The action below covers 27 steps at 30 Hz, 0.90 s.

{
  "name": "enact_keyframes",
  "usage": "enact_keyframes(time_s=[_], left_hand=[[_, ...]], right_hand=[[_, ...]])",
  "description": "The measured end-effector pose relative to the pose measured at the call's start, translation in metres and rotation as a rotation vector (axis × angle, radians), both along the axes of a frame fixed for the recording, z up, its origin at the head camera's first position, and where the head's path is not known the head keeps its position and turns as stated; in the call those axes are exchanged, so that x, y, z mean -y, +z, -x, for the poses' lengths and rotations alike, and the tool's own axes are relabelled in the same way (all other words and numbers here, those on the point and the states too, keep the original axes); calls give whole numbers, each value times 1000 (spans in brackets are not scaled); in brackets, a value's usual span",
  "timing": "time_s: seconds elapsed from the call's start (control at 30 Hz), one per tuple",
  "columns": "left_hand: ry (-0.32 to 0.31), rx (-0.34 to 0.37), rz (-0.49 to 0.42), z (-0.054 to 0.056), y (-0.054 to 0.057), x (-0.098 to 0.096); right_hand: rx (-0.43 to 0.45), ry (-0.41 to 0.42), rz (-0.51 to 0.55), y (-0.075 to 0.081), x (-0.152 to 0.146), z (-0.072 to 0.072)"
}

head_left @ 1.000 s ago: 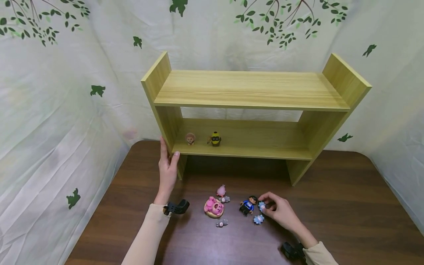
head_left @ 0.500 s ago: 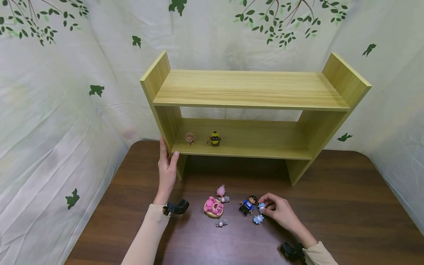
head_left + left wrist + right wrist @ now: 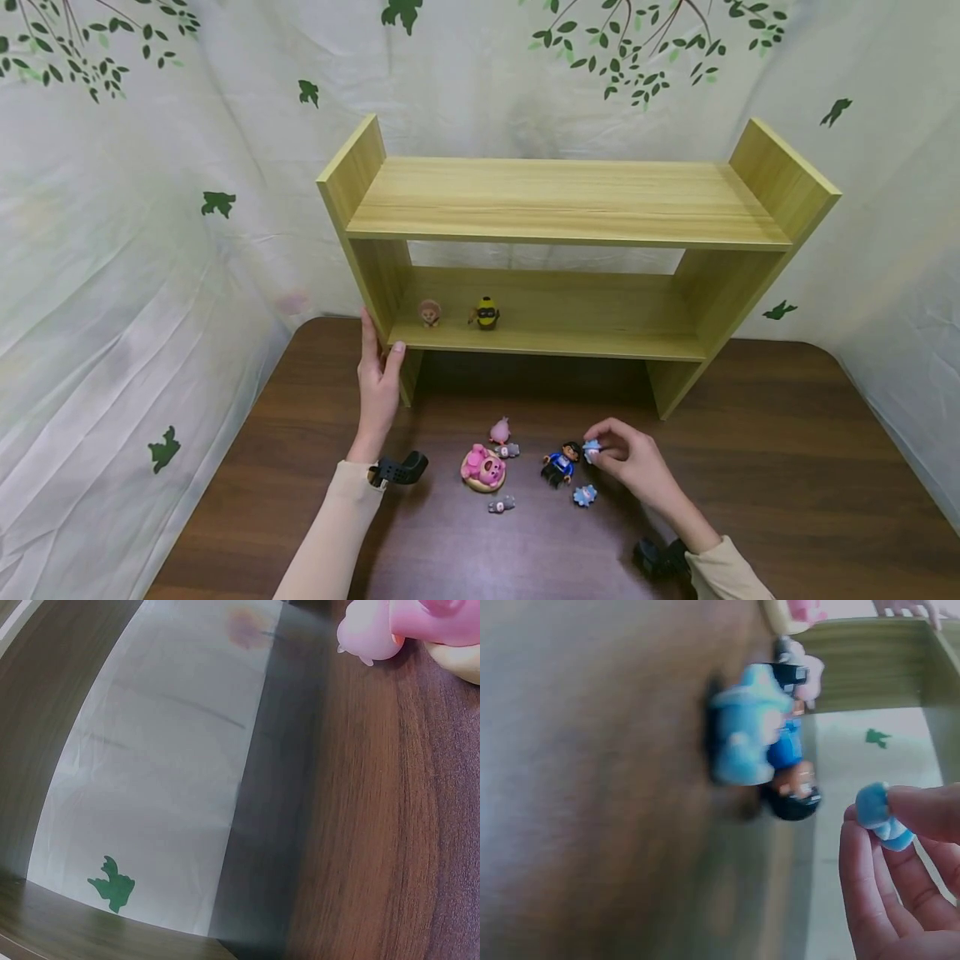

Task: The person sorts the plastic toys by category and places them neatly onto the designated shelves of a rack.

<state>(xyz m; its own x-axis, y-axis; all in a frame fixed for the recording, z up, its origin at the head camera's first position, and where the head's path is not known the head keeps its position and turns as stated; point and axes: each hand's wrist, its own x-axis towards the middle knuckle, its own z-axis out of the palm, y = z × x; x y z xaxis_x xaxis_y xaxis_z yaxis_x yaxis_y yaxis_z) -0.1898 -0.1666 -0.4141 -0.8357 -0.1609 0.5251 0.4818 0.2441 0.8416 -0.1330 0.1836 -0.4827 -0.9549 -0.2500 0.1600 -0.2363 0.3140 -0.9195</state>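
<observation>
In the head view my left hand (image 3: pixel 378 396) holds the left side panel of a light wooden shelf (image 3: pixel 570 204), fingers along its outside and thumb at the middle board's front edge. My right hand (image 3: pixel 633 462) pinches a small light-blue toy figure (image 3: pixel 881 814) between thumb and fingers, just above the table. Close by lie a doll in a blue top (image 3: pixel 561 465) with black hair and a second light-blue figure (image 3: pixel 584 496). To their left are a pink bear on a round tan base (image 3: pixel 483 468), a small pink figure (image 3: pixel 499 431) and two little grey figures (image 3: pixel 502 505).
On the middle board stand a small brown-haired figure (image 3: pixel 430 313) and a yellow-and-black figure (image 3: pixel 487 314). The shelf rests on a brown wooden table (image 3: pixel 795 467). A white curtain with green leaves (image 3: pixel 225 100) hangs behind.
My right hand has risen slightly, taking the light-blue figure up and away from the other one. The left hand stays on the shelf.
</observation>
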Motion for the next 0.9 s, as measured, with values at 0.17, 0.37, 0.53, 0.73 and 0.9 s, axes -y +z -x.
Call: enact_keyframes(time_s=[0.17, 0.37, 0.53, 0.73, 0.9], left_hand=[[4, -4, -2, 0, -1, 0], [5, -7, -1, 0, 0, 0], [1, -14, 2, 0, -1, 0], [-6, -28, -7, 1, -2, 0], [-10, -33, -9, 1, -2, 0]], right_hand=[[-58, 36, 41, 13, 4, 3], [-110, 73, 62, 33, 9, 5], [-156, 86, 64, 48, 12, 10], [-200, 90, 60, 61, 14, 18], [-206, 91, 51, 71, 17, 22]])
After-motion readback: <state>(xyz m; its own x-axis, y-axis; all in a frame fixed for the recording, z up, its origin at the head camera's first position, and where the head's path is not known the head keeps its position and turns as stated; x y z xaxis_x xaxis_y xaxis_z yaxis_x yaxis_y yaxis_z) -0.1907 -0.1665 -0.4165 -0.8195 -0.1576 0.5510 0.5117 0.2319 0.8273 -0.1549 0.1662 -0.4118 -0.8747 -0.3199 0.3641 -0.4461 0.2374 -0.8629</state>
